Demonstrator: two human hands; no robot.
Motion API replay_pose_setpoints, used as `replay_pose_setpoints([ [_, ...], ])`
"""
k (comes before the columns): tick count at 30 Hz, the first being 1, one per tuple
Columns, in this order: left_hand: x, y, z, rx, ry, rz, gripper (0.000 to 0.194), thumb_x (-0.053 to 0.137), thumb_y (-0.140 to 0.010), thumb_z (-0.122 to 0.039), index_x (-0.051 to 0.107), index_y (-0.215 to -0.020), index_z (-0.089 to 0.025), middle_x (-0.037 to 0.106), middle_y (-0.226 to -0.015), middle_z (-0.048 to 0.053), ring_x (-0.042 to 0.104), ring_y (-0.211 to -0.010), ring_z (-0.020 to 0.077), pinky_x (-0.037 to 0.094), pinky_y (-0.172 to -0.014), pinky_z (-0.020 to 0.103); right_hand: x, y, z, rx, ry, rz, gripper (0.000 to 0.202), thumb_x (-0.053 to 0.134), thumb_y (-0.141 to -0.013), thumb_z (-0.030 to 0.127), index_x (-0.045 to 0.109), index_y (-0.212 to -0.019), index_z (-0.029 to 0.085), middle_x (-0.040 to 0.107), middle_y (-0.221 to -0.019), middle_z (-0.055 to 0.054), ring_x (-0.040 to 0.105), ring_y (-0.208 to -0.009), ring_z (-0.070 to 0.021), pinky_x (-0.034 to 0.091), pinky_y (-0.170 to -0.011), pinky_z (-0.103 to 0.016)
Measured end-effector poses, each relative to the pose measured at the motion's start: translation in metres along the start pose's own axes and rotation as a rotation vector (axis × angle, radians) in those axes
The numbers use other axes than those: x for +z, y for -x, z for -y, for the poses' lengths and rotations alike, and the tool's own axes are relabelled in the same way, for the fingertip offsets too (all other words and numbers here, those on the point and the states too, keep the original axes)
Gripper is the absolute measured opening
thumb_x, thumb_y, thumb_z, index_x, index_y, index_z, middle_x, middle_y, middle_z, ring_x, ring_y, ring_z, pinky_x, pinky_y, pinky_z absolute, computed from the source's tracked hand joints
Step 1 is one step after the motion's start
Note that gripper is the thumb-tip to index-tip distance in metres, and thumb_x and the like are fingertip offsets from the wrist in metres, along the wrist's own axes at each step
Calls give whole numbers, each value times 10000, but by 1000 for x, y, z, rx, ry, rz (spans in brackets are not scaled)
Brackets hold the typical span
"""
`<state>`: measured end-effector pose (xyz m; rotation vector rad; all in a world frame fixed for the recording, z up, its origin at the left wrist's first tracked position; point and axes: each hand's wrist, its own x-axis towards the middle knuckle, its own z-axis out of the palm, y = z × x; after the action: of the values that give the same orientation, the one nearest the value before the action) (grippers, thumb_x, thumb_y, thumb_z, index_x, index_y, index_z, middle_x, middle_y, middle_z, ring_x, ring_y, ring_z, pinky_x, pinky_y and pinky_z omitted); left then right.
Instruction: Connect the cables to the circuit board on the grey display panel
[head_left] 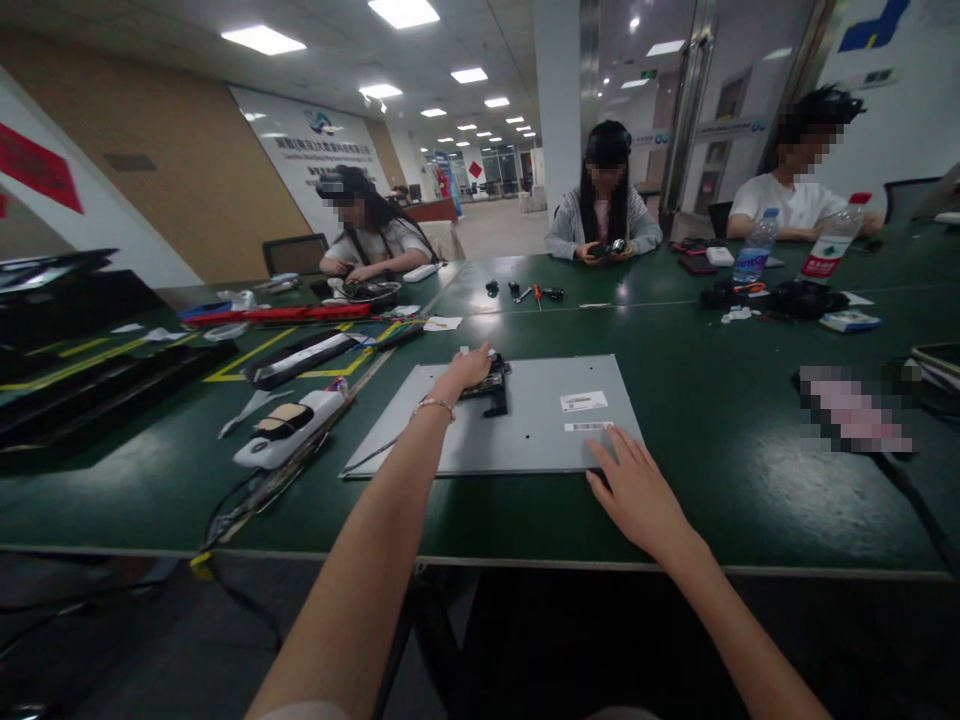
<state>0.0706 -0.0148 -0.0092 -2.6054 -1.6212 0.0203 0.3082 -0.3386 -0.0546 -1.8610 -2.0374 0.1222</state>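
A flat grey metal panel with two white labels lies on the green table in front of me. My left hand reaches over the panel's upper left part and touches a small black part; its fingertips are too small to tell what they grip. A thin dark cable runs from near that wrist to the panel's lower left corner. My right hand rests at the panel's lower right corner, fingers spread, with nothing in it.
A white power strip and cables lie left of the panel. Small tools are beyond it. Two bottles stand at the back right. Three people sit across the green table.
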Motion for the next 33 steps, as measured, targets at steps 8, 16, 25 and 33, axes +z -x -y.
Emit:
replay_pose_setpoints([
  [8, -9, 18, 11, -19, 92, -67, 539, 280, -980, -200, 272, -1509, -104, 416, -1500, 198, 396, -1397, 262, 314, -1122, 420, -3, 1, 1, 0, 2, 2, 516, 352, -993, 404, 470, -1442, 177, 338, -1562, -166, 239, -1469, -302, 273, -1160, -500],
  [16, -25, 87, 14, -1, 308, -311, 541, 426, -943, -213, 349, -1462, -81, 449, -1484, 169, 448, -1350, 240, 335, -1135, 367, 0, 2, 1, 6, -8, 19, 536, 345, -993, 432, 437, -1468, 200, 309, -1579, -147, 236, -1470, -302, 287, -1157, -515],
  [25, -24, 164, -9, 59, 368, -347, 422, 429, -932, -278, 523, -1334, -185, 550, -1396, 98, 492, -1315, 231, 360, -1156, 427, 6, 3, 4, 19, -28, 34, 541, 356, -987, 445, 431, -1474, 221, 280, -1595, -135, 228, -1473, -306, 292, -1154, -540],
  [33, 1, 171, -24, -8, 379, -352, 452, 458, -888, -221, 534, -1333, -228, 508, -1431, 127, 489, -1324, 260, 424, -1104, 481, 14, 6, 2, 25, -52, 22, 560, 400, -964, 465, 412, -1486, 263, 250, -1612, -82, 274, -1456, -314, 316, -1150, -544],
])
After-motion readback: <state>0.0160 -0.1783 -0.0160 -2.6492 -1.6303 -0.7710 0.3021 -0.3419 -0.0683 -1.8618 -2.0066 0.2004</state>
